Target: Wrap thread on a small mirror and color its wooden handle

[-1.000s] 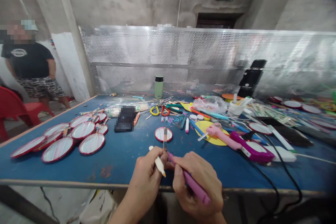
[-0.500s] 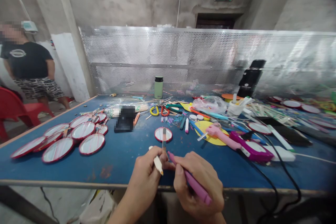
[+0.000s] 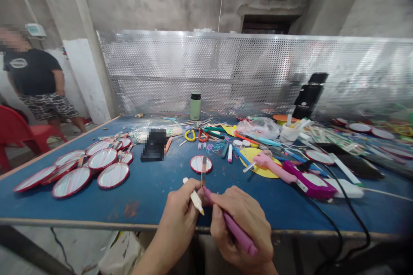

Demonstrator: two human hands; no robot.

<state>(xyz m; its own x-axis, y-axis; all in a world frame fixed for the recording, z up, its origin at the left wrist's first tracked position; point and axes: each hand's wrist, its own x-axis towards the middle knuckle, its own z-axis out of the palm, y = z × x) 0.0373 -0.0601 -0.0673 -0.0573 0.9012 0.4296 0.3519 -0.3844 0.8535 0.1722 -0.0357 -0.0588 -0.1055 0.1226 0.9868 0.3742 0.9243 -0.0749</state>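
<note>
My left hand (image 3: pixel 177 215) is closed on a flat craft stick (image 3: pixel 204 169), its upper part greyish, standing up from the fingertips. A white marker (image 3: pixel 195 201) with an orange tip is tucked in the same hand, pointing down toward me. In my right hand (image 3: pixel 254 219) is a purple-pink marker (image 3: pixel 238 231), its front end meeting the stick near my left fingertips. Whether the tip touches the wood I cannot tell. Just beyond the stick lies a round red-rimmed mirror (image 3: pixel 196 164), partly covered by it from this angle.
Several red-rimmed mirrors (image 3: pixel 112 175) overlap at the left of the blue table (image 3: pixel 145 206). To the right lie a pink glue gun (image 3: pixel 274 168), a purple device (image 3: pixel 309 180), cables, and a cup of markers (image 3: pixel 290 132). A green bottle (image 3: pixel 195 107) stands behind; a person (image 3: pixel 35 73) is at far left.
The purple-pink marker's front end has moved slightly left and up against the stick. The stick and white marker have shifted a little right; both hands keep their holds.
</note>
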